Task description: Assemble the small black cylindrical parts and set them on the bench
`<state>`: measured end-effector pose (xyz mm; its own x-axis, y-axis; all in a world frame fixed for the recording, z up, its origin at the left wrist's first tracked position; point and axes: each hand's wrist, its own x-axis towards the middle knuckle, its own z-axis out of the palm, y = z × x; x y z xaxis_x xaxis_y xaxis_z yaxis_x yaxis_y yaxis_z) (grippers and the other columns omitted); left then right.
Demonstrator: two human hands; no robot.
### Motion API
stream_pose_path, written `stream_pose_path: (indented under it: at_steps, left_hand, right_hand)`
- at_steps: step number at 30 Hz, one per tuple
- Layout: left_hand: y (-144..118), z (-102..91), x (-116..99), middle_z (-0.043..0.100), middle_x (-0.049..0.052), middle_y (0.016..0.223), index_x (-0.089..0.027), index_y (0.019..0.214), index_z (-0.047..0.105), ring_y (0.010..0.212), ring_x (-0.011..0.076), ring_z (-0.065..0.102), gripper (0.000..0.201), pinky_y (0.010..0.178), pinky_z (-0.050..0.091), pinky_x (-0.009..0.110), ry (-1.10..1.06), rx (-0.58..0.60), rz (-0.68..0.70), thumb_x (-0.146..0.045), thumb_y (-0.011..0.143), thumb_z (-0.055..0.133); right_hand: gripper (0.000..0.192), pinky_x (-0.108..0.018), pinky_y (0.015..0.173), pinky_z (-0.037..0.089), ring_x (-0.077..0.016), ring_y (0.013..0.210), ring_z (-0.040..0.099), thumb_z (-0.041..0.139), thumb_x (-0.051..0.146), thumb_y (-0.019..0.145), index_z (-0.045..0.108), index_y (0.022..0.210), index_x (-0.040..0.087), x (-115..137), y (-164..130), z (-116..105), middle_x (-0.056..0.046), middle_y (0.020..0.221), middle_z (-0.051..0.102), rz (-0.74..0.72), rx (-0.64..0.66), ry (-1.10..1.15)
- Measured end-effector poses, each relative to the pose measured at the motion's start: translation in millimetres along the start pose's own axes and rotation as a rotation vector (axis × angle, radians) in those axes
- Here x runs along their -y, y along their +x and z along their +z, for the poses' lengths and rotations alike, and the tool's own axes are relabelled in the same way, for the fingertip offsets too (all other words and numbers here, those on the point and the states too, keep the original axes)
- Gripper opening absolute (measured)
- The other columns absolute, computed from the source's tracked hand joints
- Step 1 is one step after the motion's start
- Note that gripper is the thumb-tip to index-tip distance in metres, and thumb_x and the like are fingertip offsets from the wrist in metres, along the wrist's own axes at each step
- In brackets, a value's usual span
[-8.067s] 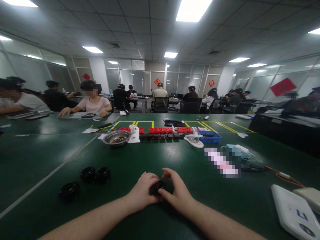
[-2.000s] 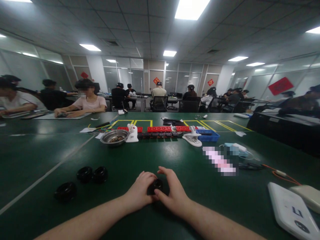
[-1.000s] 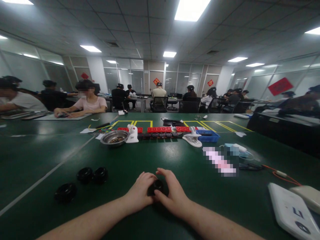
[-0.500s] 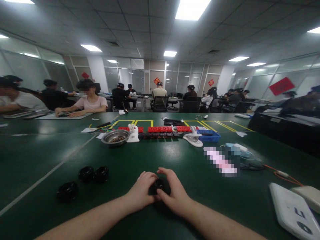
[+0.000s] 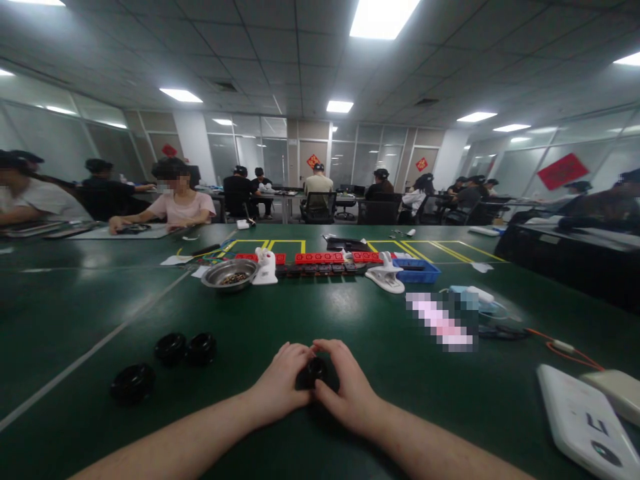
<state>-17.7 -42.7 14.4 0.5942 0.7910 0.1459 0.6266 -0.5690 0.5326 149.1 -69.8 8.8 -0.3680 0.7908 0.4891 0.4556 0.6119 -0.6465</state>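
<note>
Both of my hands rest on the green table and close around one small black round part (image 5: 314, 372), which shows only between the fingers. My left hand (image 5: 283, 381) grips its left side and my right hand (image 5: 347, 387) wraps over its right side, fingertips touching above it. To the left lie three more black ring-shaped parts: a pair side by side (image 5: 186, 347) and a single one (image 5: 133, 383) nearer the white line.
Farther back stand a metal bowl (image 5: 229, 275), a white clip (image 5: 386, 276), a row of red blocks (image 5: 324, 258) and a blue tray (image 5: 419, 272). A white device (image 5: 583, 421) and orange cable (image 5: 567, 350) lie at right. Several people sit at tables behind.
My fingertips have drawn closer together over the black part. Everything else on the table stays where it was.
</note>
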Motion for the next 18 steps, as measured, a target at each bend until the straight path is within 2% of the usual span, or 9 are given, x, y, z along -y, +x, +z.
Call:
stream_pose_path:
  at_steps: [3,6,10,14,18]
  left_hand:
    - [-0.3,-0.1,-1.6,0.056,0.005,0.101,-0.02,0.091,0.055,0.098,0.0237,0.049,0.029,0.096,0.026,0.044,-0.001,-0.002,-0.009,-0.023,0.063,0.062]
    - [-0.3,-0.4,-2.9,0.056,0.005,0.101,-0.02,0.093,0.055,0.099,0.0234,0.048,0.031,0.097,0.025,0.044,-0.015,-0.004,-0.004,-0.023,0.063,0.063]
    - [0.5,0.1,-1.3,0.055,0.006,0.103,-0.02,0.1,0.054,0.1,0.0238,0.047,0.04,0.098,0.023,0.045,-0.017,0.005,-0.003,-0.025,0.063,0.065]
    - [1.1,1.3,1.2,0.056,0.005,0.102,-0.02,0.104,0.053,0.097,0.0234,0.048,0.043,0.094,0.029,0.042,0.01,-0.011,0.018,-0.025,0.063,0.065]
    - [0.9,1.6,1.9,0.056,0.004,0.101,-0.022,0.096,0.055,0.097,0.0235,0.048,0.035,0.093,0.029,0.042,0.01,-0.003,0.028,-0.029,0.063,0.065]
  right_hand:
    - [0.051,-0.038,0.089,0.036,-0.0206,0.101,0.045,0.058,0.013,0.065,0.041,0.113,0.019,-1.1,1.4,2.1,-0.007,0.108,0.049,0.061,-0.044,-0.035]
    - [0.05,-0.037,0.085,0.039,-0.0202,0.094,0.047,0.063,0.015,0.064,0.044,0.11,0.02,-1.4,3.2,3.3,-0.005,0.1,0.052,0.099,-0.044,-0.06]
    - [0.046,-0.036,0.084,0.039,-0.0195,0.093,0.047,0.059,0.012,0.066,0.044,0.109,0.02,-1.9,3.2,2.4,-0.005,0.099,0.052,0.079,-0.012,-0.047]
    - [0.045,-0.035,0.087,0.038,-0.0186,0.097,0.046,0.053,0.008,0.067,0.043,0.11,0.019,-3.1,0.7,0.1,-0.006,0.102,0.051,0.027,0.006,-0.007]
    - [0.049,-0.035,0.09,0.036,-0.0187,0.101,0.045,0.054,0.008,0.066,0.041,0.112,0.02,-2.9,-0.5,-1.0,-0.006,0.107,0.05,0.017,-0.022,-0.005]
